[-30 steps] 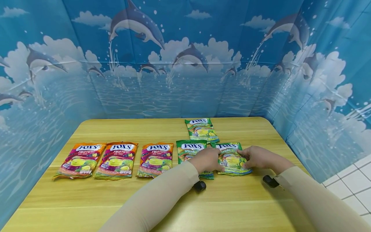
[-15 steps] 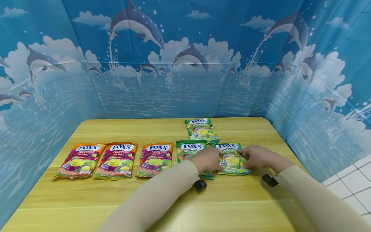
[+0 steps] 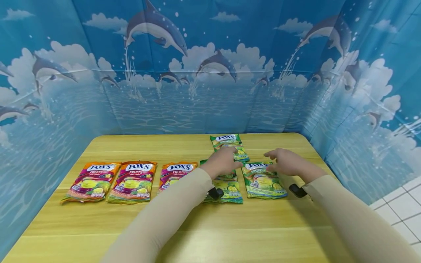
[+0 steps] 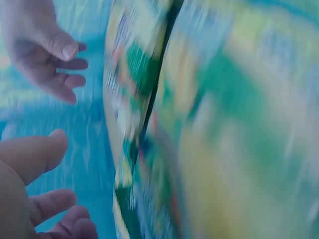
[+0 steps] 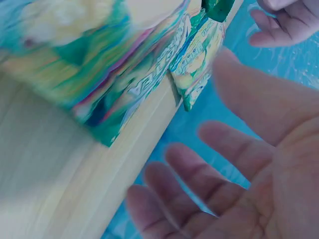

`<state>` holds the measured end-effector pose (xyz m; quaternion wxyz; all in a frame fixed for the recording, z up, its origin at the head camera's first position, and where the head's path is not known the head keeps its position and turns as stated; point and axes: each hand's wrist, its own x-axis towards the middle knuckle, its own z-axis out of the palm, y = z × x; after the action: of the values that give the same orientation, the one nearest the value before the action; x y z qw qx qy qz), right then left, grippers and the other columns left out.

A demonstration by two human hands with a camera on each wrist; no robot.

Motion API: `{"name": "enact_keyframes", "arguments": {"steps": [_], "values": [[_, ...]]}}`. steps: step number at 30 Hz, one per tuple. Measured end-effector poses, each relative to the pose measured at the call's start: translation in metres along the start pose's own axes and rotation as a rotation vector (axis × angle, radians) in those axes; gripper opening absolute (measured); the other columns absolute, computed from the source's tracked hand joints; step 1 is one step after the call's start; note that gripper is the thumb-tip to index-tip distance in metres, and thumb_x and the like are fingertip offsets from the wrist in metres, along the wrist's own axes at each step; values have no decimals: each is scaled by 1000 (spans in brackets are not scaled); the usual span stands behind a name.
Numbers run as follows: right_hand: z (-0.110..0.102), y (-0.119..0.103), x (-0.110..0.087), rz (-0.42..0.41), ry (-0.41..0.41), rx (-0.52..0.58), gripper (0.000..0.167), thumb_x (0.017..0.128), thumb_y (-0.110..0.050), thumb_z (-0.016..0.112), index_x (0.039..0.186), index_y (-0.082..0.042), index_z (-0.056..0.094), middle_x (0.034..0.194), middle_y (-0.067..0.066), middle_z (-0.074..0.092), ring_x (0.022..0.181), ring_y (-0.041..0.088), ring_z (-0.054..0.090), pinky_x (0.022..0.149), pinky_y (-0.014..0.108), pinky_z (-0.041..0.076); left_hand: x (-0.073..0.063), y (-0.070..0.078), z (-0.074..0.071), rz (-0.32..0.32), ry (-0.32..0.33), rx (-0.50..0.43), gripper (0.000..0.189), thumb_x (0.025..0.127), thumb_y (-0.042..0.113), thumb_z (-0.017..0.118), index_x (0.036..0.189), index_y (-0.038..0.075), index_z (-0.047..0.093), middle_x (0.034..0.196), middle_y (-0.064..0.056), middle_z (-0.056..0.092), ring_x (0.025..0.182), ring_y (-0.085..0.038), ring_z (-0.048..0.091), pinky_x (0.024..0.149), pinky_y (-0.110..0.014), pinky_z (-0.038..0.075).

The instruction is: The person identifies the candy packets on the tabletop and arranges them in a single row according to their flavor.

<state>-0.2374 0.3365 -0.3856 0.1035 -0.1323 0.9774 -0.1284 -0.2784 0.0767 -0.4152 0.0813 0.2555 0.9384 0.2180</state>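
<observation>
Three green FOX'S candy bags lie in the head view: one at the right (image 3: 263, 186), one in the middle (image 3: 231, 190) and one at the back (image 3: 227, 139). My left hand (image 3: 221, 161) hovers over the middle bag, fingers towards the back bag, and hides part of both. Over the top edge of the right bag is my right hand (image 3: 290, 163), its thumb and fingers apart. Both hands hold nothing; the right wrist view shows its loosely bent fingers (image 5: 199, 174) beside the bags. A blurred green bag (image 4: 234, 124) fills much of the left wrist view.
Three orange and purple FOX'S fruit candy bags (image 3: 90, 182) lie in a row on the left of the wooden table (image 3: 108, 233); my left sleeve partly covers the nearest one. A blue dolphin curtain (image 3: 210, 106) stands behind the table and along its sides.
Both hands have left the right green bag and lifted: the left went up and leftward, the right slightly up towards the back. That bag has stayed almost in place.
</observation>
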Motion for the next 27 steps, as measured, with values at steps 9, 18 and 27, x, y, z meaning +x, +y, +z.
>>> {"name": "enact_keyframes", "arguments": {"steps": [9, 18, 27], "values": [[4, -12, 39, -2, 90, 76, 67, 108, -33, 61, 162, 0, 37, 162, 29, 43, 137, 52, 53, 107, 63, 51, 14, -45, -22, -143, 108, -174, 79, 102, 47, 67, 167, 19, 33, 173, -13, 30, 162, -37, 23, 124, -58, 36], [14, -19, 73, 50, 77, 141, 70, 110, -36, 57, 167, -6, 28, 166, 27, 37, 145, 47, 48, 117, 64, 41, 21, -63, -17, -215, 37, -221, 86, 103, 50, 64, 169, 14, 23, 172, -18, 31, 150, -37, 44, 103, -50, 49], [19, -22, 86, 73, 22, 156, 71, 111, -36, 55, 168, -8, 24, 165, 30, 37, 144, 47, 49, 117, 63, 42, 31, -66, -13, -253, -47, -261, 85, 104, 49, 64, 170, 20, 21, 172, -12, 32, 68, -19, 58, 75, -43, 51]]}}
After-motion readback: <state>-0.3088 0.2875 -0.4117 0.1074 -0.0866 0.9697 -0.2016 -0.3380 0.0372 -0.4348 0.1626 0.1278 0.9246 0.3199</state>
